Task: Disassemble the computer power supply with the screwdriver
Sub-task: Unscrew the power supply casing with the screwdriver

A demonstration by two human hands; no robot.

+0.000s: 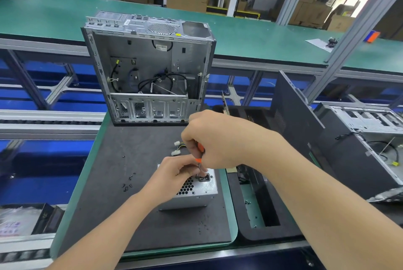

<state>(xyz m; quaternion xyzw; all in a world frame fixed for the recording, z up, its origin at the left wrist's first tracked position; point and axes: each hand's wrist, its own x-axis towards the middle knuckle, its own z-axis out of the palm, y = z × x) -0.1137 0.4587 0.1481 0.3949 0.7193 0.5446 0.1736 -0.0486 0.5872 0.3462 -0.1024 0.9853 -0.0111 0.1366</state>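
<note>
Bare left hand, bare right hand. Left forearm and right forearm bare too, as far as they show.

The right hand grips the orange handle of the screwdriver, upright over the grey power supply, while the left hand pinches its shaft low down. The power supply sits on the dark worktop; loose black screws lie at its 9 o'clock, an open computer case stands at its 12 o'clock

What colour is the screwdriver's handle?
Orange with black, on the screwdriver; the head view shows it.
</note>
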